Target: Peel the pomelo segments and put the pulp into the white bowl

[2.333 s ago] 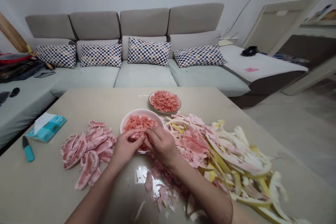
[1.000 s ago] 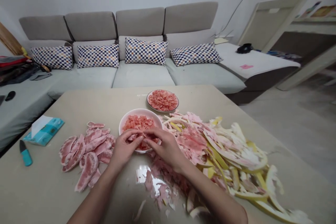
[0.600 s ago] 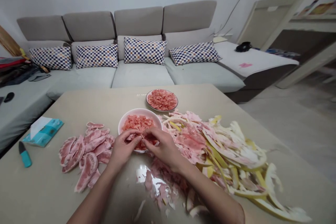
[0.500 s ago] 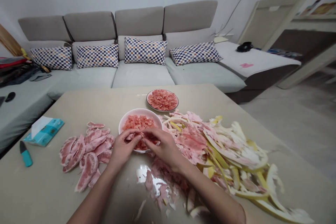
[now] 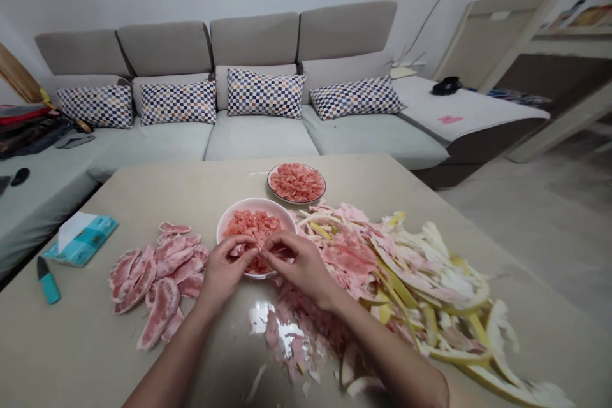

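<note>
Both hands meet over the near side of a white bowl (image 5: 224, 229) that holds loose pink pomelo pulp (image 5: 253, 224). My left hand (image 5: 228, 266) is closed in a pinch on a small piece of pomelo flesh, mostly hidden by the fingers. From the other side my right hand (image 5: 299, 266) pinches the same piece between thumb and fingertips. Left of the bowl lies a pile of pomelo segments (image 5: 162, 306), their pale skin still on. Behind the bowl, a dark-rimmed plate (image 5: 273, 194) is heaped with more pulp.
Torn membranes and yellow-white pomelo peel (image 5: 430, 306) spread across the table's right side. At the left are a blue tissue pack (image 5: 88, 243) and a knife with a teal handle (image 5: 50, 288). A grey sofa (image 5: 261, 137) with checkered cushions stands behind the table (image 5: 138, 197).
My right fingers have shifted slightly and opened a small gap from the left fingertips. Everything on the table stays in place.
</note>
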Tool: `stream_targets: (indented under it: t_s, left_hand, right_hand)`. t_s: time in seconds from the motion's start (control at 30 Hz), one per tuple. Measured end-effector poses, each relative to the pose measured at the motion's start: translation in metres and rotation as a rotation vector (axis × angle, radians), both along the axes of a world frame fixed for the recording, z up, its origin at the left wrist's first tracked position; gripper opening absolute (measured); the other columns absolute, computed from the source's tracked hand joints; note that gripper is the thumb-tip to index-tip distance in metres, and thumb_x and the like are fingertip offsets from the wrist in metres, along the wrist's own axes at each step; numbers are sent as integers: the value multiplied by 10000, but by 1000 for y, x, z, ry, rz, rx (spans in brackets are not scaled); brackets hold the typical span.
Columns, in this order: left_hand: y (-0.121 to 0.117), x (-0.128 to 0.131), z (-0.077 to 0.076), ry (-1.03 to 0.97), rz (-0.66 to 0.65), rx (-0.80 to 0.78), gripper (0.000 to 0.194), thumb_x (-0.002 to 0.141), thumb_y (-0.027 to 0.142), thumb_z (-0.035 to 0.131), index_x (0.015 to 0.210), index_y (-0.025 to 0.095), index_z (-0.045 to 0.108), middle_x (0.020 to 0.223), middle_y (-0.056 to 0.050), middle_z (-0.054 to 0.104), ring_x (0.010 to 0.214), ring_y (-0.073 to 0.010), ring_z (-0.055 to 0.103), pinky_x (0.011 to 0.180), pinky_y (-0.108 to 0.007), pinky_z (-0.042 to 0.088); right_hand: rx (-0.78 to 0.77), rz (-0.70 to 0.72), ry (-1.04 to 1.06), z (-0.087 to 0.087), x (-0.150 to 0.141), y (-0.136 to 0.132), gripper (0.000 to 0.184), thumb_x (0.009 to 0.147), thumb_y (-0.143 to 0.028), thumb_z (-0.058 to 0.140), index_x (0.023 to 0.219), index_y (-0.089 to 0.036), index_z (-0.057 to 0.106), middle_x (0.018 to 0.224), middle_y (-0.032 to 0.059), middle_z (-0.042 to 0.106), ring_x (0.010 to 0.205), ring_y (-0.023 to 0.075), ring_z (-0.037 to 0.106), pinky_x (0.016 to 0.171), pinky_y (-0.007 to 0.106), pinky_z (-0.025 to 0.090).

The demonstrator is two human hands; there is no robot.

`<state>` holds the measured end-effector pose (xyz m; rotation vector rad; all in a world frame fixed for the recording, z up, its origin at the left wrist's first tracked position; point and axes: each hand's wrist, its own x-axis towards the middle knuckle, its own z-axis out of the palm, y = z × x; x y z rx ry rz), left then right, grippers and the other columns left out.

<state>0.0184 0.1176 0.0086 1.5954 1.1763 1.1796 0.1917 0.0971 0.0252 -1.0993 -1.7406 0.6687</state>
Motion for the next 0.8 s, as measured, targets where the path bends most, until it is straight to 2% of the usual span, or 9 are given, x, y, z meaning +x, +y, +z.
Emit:
stream_targets:
  t_s: [0.27,0.47,0.63,0.8]
  left_hand:
    - [1,-3,-1,149,-16,182,118,807,234,642,911,210,693,947,-49,708,923,-189,641,851,-304,478]
    - [-4,-5,1,308,-65,364,173,843,199,591,990,233,676,1002,-60,703,957,-198,632,856,-324,488]
    - [-6,-6,2,375,-80,433,183,868,203,558,1025,227,650,1017,-78,694,979,-207,624,886,-355,482]
    - [-7,-4,2,348,-61,421,179,864,211,568,1021,227,651,1018,-70,694,972,-200,629,869,-333,491]
  right_hand:
    - [-50,-18,57,0,0,-2,89,753,-117,581,788,-180,633,759,6,648,681,130,597,641,236,486]
    - [-273,23,229,0,2,-1,57,738,-182,595,778,-172,633,714,-9,625,618,112,576,582,221,478]
    - [-442,74,367,-1,6,3,95,732,-251,658,773,-170,631,718,-14,631,624,110,586,589,223,482]
    - [-504,131,396,1,8,3,270,763,-334,668,988,-184,670,854,25,692,699,133,632,654,262,520]
